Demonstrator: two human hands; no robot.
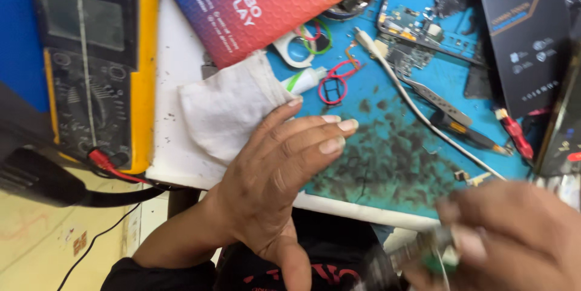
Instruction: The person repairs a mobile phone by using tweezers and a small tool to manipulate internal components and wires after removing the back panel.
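the left hand (275, 176) lies flat and open, palm down, fingers (327, 144) stretched out close together with nothing in its grip; the fingertips rest over the stained blue work mat (387, 164) and the base of the fingers overlaps the edge of a white cloth (224, 112) lying just beyond the knuckles. just past the index fingertip sits a small white tube with a green band (302, 80), and next to that a loop of red rubber bands (336, 82). the right hand (514, 236) is low and close to the camera, badly blurred; its fingers are curled round a small greyish object with a bit of green on it (433, 254), but what that object is cannot be told, and it sits between the two hands, nearer the right one's fingertips. beyond the right hand a white cable (423, 118) runs slantwise across the mat, with dark tweezers (466, 133) beside it and a bare circuit board (417, 30) further off. far to the outer side of the left hand stands a yellow and black multimeter (94, 61), its red lead (106, 164) plugged in near the wrist side. a red and blue flat box (260, 0) lies beyond the cloth.
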